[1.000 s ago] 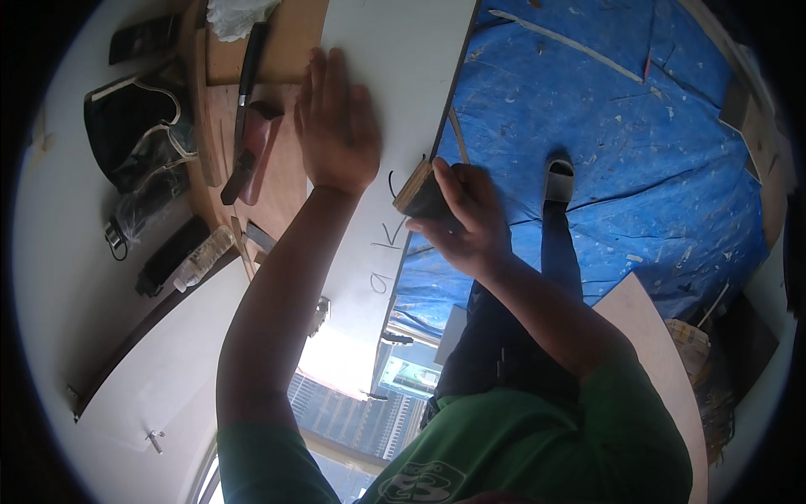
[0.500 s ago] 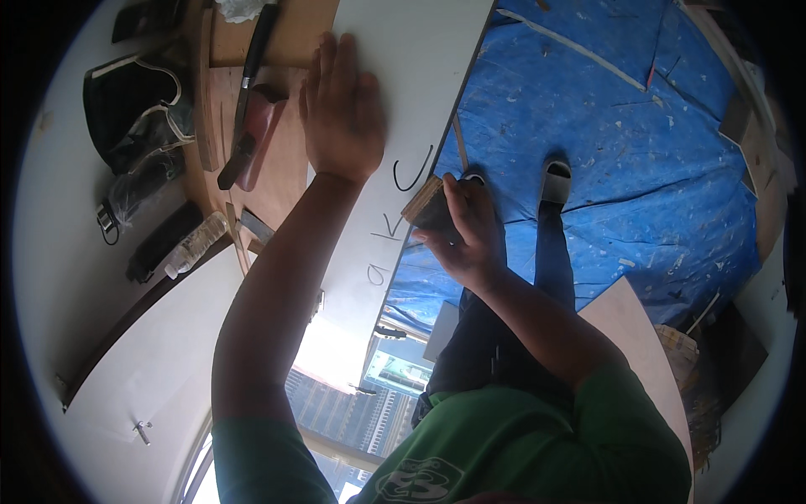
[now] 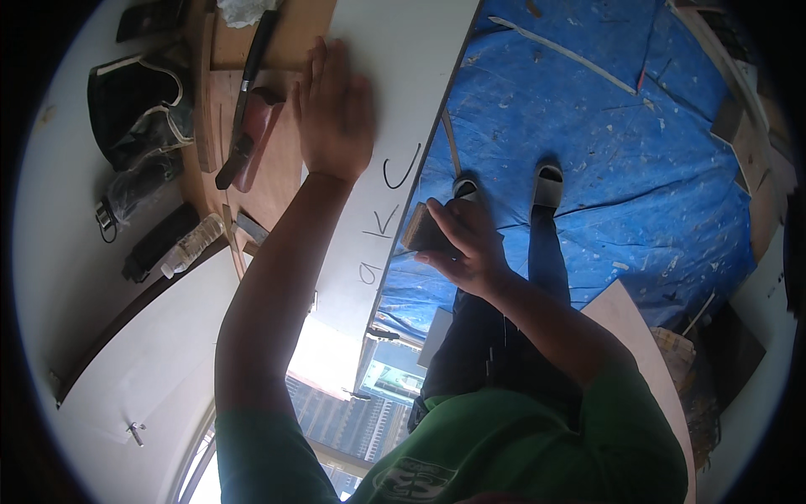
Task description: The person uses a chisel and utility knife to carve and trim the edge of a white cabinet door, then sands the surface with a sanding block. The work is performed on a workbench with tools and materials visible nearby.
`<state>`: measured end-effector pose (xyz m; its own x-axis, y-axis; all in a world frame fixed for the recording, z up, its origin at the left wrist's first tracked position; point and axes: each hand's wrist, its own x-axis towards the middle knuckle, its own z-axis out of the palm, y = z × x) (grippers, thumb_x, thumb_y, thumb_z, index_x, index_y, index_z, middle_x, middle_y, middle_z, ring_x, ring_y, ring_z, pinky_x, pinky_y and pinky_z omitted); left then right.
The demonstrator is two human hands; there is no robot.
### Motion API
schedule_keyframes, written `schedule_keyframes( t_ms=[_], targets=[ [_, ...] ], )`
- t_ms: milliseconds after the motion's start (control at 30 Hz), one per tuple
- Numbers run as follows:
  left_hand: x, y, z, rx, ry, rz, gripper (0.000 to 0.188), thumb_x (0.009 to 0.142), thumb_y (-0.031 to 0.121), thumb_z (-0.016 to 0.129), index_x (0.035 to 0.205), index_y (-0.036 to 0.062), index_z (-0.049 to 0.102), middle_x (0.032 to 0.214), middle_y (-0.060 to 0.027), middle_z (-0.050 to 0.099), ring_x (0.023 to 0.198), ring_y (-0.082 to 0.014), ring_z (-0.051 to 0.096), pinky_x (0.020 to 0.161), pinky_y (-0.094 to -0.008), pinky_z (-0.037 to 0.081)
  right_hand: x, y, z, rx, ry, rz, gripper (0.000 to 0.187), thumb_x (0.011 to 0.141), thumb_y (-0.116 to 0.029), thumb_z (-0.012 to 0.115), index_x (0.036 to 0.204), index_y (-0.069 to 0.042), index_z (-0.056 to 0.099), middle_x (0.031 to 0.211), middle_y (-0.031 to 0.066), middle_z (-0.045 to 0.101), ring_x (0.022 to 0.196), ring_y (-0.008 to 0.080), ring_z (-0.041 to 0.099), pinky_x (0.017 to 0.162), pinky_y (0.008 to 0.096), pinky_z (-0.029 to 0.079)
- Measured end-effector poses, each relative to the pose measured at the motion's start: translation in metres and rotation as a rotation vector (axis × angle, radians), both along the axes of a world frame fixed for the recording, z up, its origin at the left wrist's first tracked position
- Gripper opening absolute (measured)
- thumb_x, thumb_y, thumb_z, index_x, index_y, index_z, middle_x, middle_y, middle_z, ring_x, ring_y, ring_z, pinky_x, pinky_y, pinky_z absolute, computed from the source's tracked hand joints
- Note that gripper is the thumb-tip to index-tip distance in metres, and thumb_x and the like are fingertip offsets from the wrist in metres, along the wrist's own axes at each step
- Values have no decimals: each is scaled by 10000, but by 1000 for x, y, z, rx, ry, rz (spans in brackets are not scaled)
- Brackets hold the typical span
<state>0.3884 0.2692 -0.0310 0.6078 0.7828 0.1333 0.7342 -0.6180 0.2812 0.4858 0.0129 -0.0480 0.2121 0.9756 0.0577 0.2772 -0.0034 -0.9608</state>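
My left hand (image 3: 336, 118) lies flat on a long white board (image 3: 411, 67), its fingers stretched toward the far end. My right hand (image 3: 470, 244) grips a small wooden sanding block (image 3: 417, 228) between thumb and fingers. The block has a dark face and is at the board's right edge, beside the handwritten marks. Whether it touches the edge cannot be told. Left of my left hand, a black-handled tool (image 3: 263, 38) with a long narrow shaft lies next to a reddish-brown elongated piece (image 3: 262, 134).
A blue sheet (image 3: 646, 210) spotted with pale flecks covers the floor on the right, with a thin strip (image 3: 562, 52) lying on it. At the left are a dark cloth item (image 3: 126, 109) and a clear plastic bottle (image 3: 193, 245). A pale panel (image 3: 630, 336) stands at lower right.
My right hand and the sanding block have shifted nearer to me along the board's edge. My left hand stays flat on the board, while the whole view has moved slightly.
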Motion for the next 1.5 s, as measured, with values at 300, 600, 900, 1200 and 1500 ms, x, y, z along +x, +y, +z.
schedule_keyframes(
  t_ms=[300, 600, 900, 1200, 1500],
  targets=[
    [31, -63, 20, -58, 184, -364, 805, 1028, 453, 533, 1636, 11, 247, 1695, -237, 251, 1589, -389, 220, 1260, -625, 129, 113, -90, -47, -445, -58, -302, 743, 894, -250, 817, 1537, -71, 491, 1247, 150, 590, 1109, 289, 628, 953, 387, 514],
    [184, 36, 1, 42, 367, -410, 787, 1037, 370, 466, 1651, 6, 134, 1742, -187, 116, 1612, -345, 112, 1298, -538, 112, 128, -149, -57, -737, 288, -583, 661, 984, -300, 716, 1549, -56, 476, 1330, 148, 603, 1212, 248, 606, 1040, 369, 479],
    [194, 38, -11, 63, 312, -272, 747, 1063, 393, 413, 1652, 5, 167, 1747, -159, 138, 1614, -314, 130, 1313, -469, 117, 116, -139, -33, -734, 594, -651, 659, 997, -276, 719, 1553, -28, 466, 1274, 102, 635, 1119, 148, 621, 965, 289, 497],
    [1, -125, 26, -77, 267, -231, 784, 947, 178, 586, 1639, 19, 252, 1697, -208, 272, 1579, -366, 267, 1276, -557, 216, 109, -88, -25, -606, 491, -517, 732, 1001, -394, 699, 1556, 10, 445, 1253, 95, 635, 1086, 140, 597, 972, 302, 470],
    [-167, -255, 72, -389, 314, -398, 567, 954, 264, 671, 1483, 89, 565, 1658, -134, 375, 1562, -308, 312, 1253, -526, 279, 114, 86, 9, -99, 333, -330, 711, 1000, -411, 717, 1544, -35, 458, 1191, 74, 653, 1030, 124, 619, 907, 289, 508]
  ],
)
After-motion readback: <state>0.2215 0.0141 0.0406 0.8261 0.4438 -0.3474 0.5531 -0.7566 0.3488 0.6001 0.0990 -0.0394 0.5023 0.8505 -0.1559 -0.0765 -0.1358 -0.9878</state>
